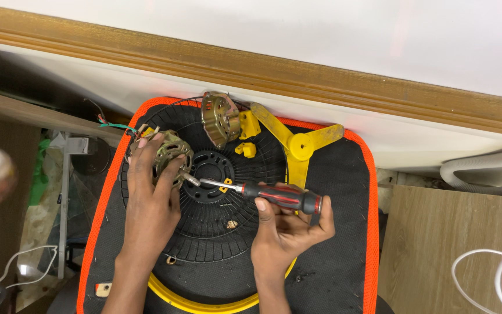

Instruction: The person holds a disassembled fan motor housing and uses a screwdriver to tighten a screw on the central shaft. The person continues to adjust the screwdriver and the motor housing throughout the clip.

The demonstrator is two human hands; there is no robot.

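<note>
You have the brass-coloured motor core [169, 156] gripped in your left hand [149, 200], held over the black fan grille [216, 232] on the orange-edged pad [352, 261]. Your right hand [289, 229] clasps the red-and-black screwdriver [262, 193], tip at the core's shaft. Fastener work appears in hand; next calls for a squarely seated tip and steady core. A second motor shell [220, 118] lies near the yellow bracket [297, 145].

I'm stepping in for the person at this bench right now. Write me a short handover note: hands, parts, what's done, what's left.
Left hand grips the motor core on the black fan grille.
Right hand holds the red-black screwdriver, tip at the core's shaft.
Done: the brass motor cover is off and lies beside the yellow blade piece.
Left: the motor core is still being worked on; loose yellow clips remain on the grille.
</note>
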